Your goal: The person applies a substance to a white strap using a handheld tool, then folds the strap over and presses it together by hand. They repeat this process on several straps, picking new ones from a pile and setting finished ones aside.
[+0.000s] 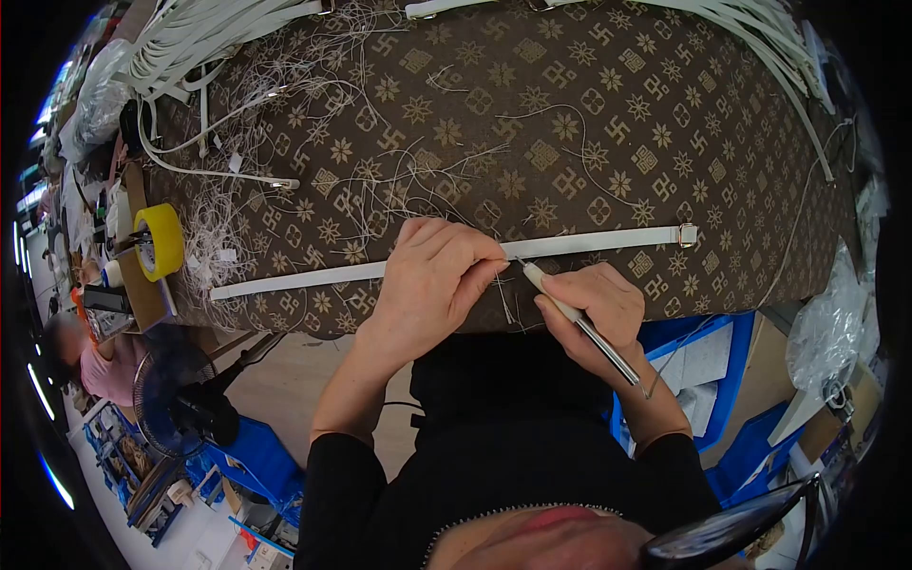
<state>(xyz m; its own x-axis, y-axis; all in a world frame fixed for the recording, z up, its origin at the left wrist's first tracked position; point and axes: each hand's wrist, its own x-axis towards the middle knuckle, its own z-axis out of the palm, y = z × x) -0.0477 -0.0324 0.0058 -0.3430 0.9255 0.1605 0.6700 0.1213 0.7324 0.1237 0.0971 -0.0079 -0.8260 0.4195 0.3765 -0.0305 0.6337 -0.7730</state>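
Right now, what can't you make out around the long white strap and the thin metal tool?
Head view:
The stretch of the long white strap under the left hand, and whether its fingers pinch or just press it: hidden by the hand's back.
The working tip of the thin metal tool in the right hand: too small.
The pile of white straps: cut off by the top edge.

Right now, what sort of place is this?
Likely a strap-making or sewing workshop: white straps, loose thread clippings across the patterned worktable, and the right hand working a thin tool on a strap.
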